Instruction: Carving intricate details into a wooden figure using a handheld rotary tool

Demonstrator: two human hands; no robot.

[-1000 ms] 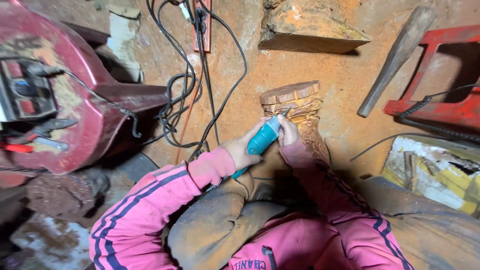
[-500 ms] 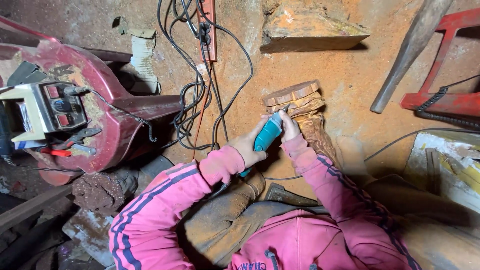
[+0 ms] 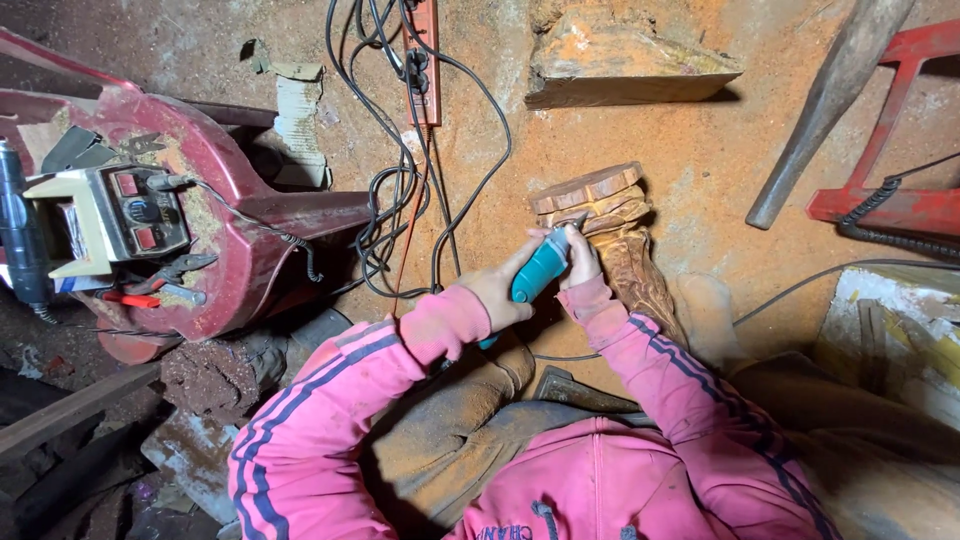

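Hands first: my left hand (image 3: 497, 290) is clenched around the teal grinder (image 3: 537, 272), gripping its body. My right hand (image 3: 580, 255) grasps the grinder's front end, just where the tool meets the carving (image 3: 605, 225). I see the carving, a brown wooden piece, standing on the dusty orange floor (image 3: 700, 150) right ahead of my knees. Black cables (image 3: 400, 200) trail nearby on the left, beside a red chair (image 3: 230, 200).

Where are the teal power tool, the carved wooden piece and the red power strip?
teal power tool (image 3: 538, 272), head view, on its body between the hands.
carved wooden piece (image 3: 600, 195), head view, on its upper carved end.
red power strip (image 3: 424, 50), head view, on its upper part beside the plugs.
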